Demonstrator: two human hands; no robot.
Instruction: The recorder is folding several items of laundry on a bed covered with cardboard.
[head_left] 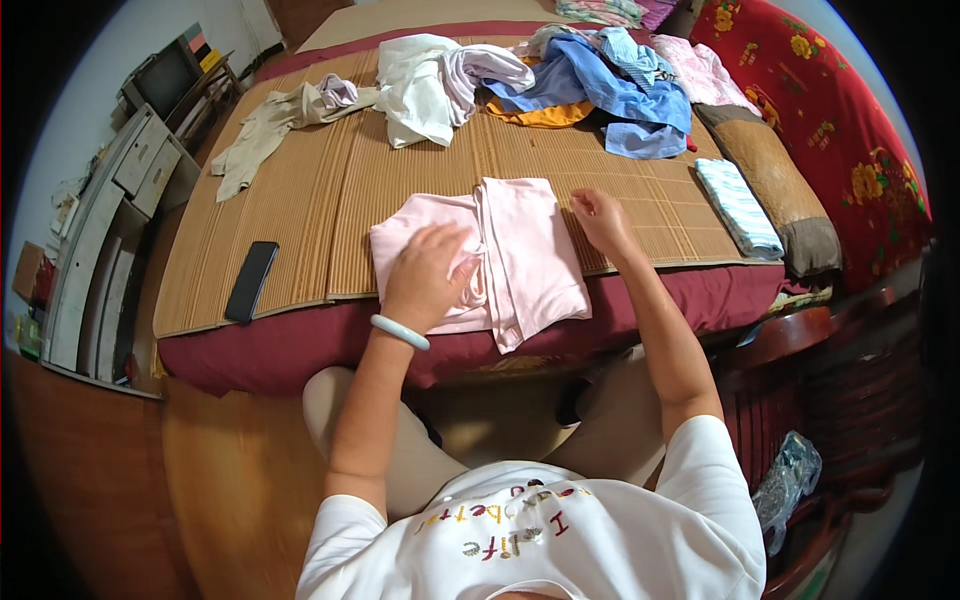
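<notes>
In front of me a pale pink garment lies partly folded at the near edge of the bed, its right part doubled into a long panel and its left part lower and creased. My left hand rests on the left part, fingers stretched out and holding nothing; a pale bangle circles that wrist. Just off the garment's right edge, my right hand hovers over the mat with loosely curled fingers and nothing visible in them. What kind of garment it is cannot be made out.
A bamboo mat covers the bed. Beyond the garment lie white clothes, blue clothes and beige trousers. A black phone lies left; a folded striped cloth and a brown pillow are right. A wooden chair stands near right.
</notes>
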